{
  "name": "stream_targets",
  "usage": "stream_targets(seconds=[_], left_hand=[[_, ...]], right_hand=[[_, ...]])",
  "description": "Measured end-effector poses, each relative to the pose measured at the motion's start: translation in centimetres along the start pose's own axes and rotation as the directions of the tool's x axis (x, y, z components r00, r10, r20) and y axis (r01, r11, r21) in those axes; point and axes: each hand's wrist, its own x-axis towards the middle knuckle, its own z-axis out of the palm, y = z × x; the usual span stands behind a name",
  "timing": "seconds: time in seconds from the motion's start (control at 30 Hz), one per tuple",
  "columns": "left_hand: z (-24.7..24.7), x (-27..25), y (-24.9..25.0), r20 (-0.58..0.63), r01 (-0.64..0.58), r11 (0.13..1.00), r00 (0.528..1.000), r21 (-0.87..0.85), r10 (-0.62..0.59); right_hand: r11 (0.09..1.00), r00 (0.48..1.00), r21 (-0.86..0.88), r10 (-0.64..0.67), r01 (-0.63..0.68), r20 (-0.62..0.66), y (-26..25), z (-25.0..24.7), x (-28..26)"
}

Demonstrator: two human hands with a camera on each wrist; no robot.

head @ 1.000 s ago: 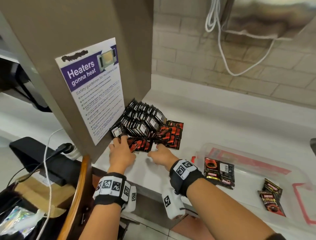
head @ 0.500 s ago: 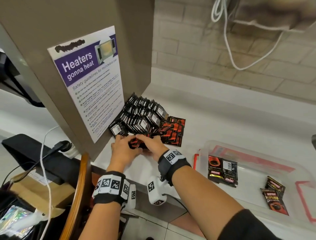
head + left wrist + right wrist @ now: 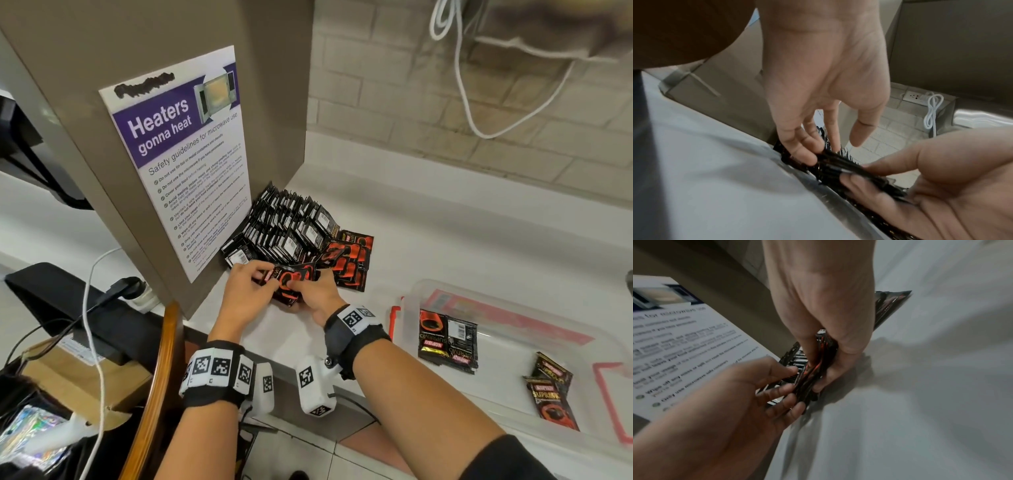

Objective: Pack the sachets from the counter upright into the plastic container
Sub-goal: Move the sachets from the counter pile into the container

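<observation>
The right hand (image 3: 317,296) has its grip closed on a small bundle of sachets (image 3: 291,277), with the thumb on the top side and the fingers (image 3: 826,378) curled under it. The left hand (image 3: 245,291) meets the same bundle from the other side, and its fingertips (image 3: 805,155) pinch the near edge of the bundle, so both hands hold it together just above the counter (image 3: 462,233). Directly behind the bundle lies the big pile of sachets (image 3: 291,226), black and red, fanned out on the counter and leaning against the brown panel (image 3: 171,51). On this panel hangs a paper notice (image 3: 185,164) about microwave use. To the right of the hands, well apart from the pile, stands the clear plastic container (image 3: 496,301) with red clips. Inside it, a pair of sachets (image 3: 447,341) lies flat near the left wall, and two more sachets (image 3: 551,394) lie flat farther to the right.
</observation>
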Motion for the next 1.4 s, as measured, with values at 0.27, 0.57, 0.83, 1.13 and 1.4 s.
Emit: stream_targets(seconds=[0.27, 0.57, 0.83, 1.13, 1.4], left_hand=[[2.1, -0.5, 1.8, -0.274, -0.069, 0.976, 0.962, -0.205, 0.010], [5.6, -0.4, 7.6, 0.197, 0.007, 0.752, 0.967, -0.660, 0.164], [6.9, -0.9, 12.9, 0.280, 0.016, 0.618, 0.901, -0.786, 0.333], [8.1, -1.3, 16.0, 0.271, 0.060, 0.649, 0.935, -0.759, 0.230], [8.7, -1.6, 17.6, 0.447, -0.015, 0.815, 0.830, -0.579, 0.333]], right_hand=[[0.991, 0.993, 0.068, -0.119, 0.119, 0.003, -2.1, -2.5, -1.6], [0.866, 0.952, 0.463, -0.277, 0.189, 0.130, -6.5, -7.0, -6.1], [0.864, 0.925, 0.466, -0.316, 0.190, 0.209, -6.8, -9.8, -7.8], [0.947, 0.942, 0.177, -0.298, 0.270, 0.155, -7.0, -13.1, -8.9], [0.797, 0.793, -0.002, -0.600, 0.603, -0.103, -8.3, -17.0, -9.4]])
